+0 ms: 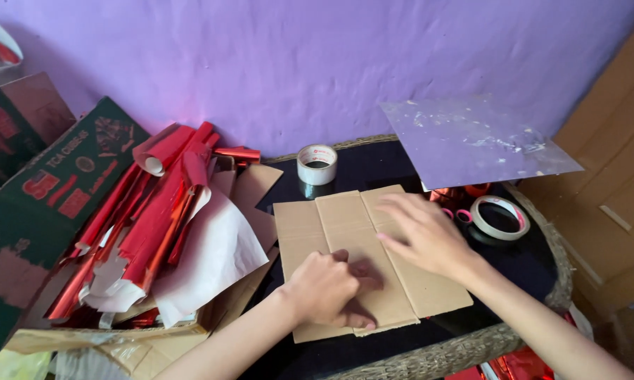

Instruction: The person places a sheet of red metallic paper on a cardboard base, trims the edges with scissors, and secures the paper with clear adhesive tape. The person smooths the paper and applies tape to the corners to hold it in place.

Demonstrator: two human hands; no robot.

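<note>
A flattened brown cardboard piece (338, 222) with fold creases lies on a dark round table (373, 165). My left hand (324, 288) rests on its near part with fingers curled, pressing down on the cardboard. My right hand (422, 236) lies flat on the cardboard's right side, fingers spread and pointing left. Neither hand grips anything.
A white tape roll (317, 164) stands behind the cardboard; a thinner tape ring (500, 217) lies at right. A glossy purple sheet (471, 141) leans at back right. Red foil rolls and white paper (162, 211) fill a box on the left, next to a green carton (42, 204). The table has a wicker rim (429, 355).
</note>
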